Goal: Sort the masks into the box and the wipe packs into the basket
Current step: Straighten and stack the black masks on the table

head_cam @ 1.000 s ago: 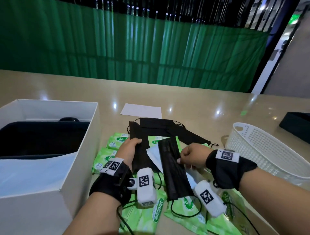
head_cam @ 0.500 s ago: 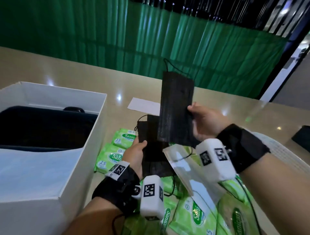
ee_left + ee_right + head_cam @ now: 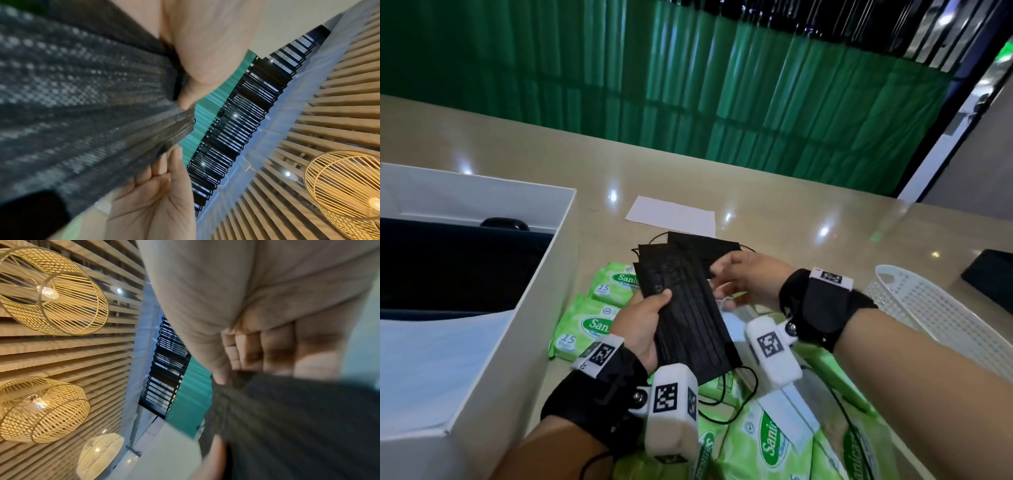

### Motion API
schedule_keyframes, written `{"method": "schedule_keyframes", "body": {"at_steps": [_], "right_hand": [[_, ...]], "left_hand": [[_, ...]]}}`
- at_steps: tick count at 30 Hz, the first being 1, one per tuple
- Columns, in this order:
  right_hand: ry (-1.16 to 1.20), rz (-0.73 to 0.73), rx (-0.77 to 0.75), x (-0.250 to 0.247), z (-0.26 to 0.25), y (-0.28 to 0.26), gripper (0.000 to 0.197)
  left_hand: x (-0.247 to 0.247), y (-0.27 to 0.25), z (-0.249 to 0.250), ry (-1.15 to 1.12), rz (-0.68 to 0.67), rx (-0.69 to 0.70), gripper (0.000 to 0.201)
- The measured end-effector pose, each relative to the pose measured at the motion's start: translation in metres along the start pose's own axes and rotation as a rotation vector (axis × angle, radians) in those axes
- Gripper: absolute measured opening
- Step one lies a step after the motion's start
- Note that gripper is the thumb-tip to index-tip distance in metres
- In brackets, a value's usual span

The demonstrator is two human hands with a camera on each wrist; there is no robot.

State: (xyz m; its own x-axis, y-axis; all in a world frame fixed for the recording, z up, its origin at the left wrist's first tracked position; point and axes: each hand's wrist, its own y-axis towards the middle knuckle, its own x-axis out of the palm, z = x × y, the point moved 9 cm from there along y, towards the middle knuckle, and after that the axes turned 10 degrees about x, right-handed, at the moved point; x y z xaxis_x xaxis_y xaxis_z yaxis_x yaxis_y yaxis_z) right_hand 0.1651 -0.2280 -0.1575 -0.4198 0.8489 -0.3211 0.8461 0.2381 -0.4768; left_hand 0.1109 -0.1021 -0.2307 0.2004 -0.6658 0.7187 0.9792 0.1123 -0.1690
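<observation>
A stack of black pleated masks [image 3: 685, 308] is held above the table [image 3: 774, 205], the left hand [image 3: 638, 325] gripping its near left edge with the thumb curled over the top, the grip clamped on the fabric. The right hand [image 3: 746, 279] meets the stack's far right edge; the right wrist view shows its fingers curled and thumb at the cloth, though blur hides whether they actually pinch it. Thin ear loops dangle below the stack. Green glossy wipe packs [image 3: 585, 329] lie scattered on the table beneath and nearer the person. The tall white box [image 3: 482, 359], open-topped with a dark interior, stands just left of the packs. The white perforated plastic basket [image 3: 935, 315] sits at the right, apart from the hands. A white sheet of paper [image 3: 671, 216] lies beyond the masks on bare, shiny beige tabletop.
</observation>
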Motion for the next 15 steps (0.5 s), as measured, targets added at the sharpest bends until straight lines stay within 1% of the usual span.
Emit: {"method": "schedule_keyframes", "body": {"at_steps": [2,3,4,5,6,8,10,11,13,15], "right_hand": [[-0.096,0.213,0.004,-0.042,-0.006,0.006,0.012],[-0.178,0.307,0.033,-0.062,-0.007,0.009,0.011],[-0.26,0.362,0.089,-0.079,-0.004,0.013,0.009],[-0.348,0.38,0.164,-0.091,0.001,0.017,0.008],[-0.436,0.375,0.25,-0.1,0.008,0.02,0.015],[-0.578,0.366,0.398,-0.112,0.021,0.024,0.036],[-0.733,0.364,0.487,-0.122,0.029,0.029,0.052],[-0.8,0.372,0.512,-0.126,0.031,0.032,0.056],[-0.826,0.363,0.55,-0.126,0.035,0.035,0.056],[-0.753,0.313,0.585,-0.123,0.042,0.036,0.052]], "left_hand": [[-0.001,-0.001,0.004,0.007,0.013,0.036,0.023],[-0.001,-0.001,0.005,0.006,0.018,0.042,0.022],[-0.002,-0.001,0.006,0.01,0.024,0.04,0.02],[-0.003,-0.002,0.006,0.017,0.026,0.035,0.019],[-0.002,-0.002,0.005,0.021,0.019,0.024,0.018],[-0.001,-0.002,0.004,0.014,-0.004,0.003,0.023],[0.001,-0.003,0.003,0.012,-0.018,-0.003,0.026],[0.002,-0.003,0.004,0.01,-0.024,0.0,0.027],[0.003,-0.003,0.005,0.015,-0.022,0.012,0.029],[0.003,-0.003,0.005,0.021,-0.026,0.018,0.03]]}}
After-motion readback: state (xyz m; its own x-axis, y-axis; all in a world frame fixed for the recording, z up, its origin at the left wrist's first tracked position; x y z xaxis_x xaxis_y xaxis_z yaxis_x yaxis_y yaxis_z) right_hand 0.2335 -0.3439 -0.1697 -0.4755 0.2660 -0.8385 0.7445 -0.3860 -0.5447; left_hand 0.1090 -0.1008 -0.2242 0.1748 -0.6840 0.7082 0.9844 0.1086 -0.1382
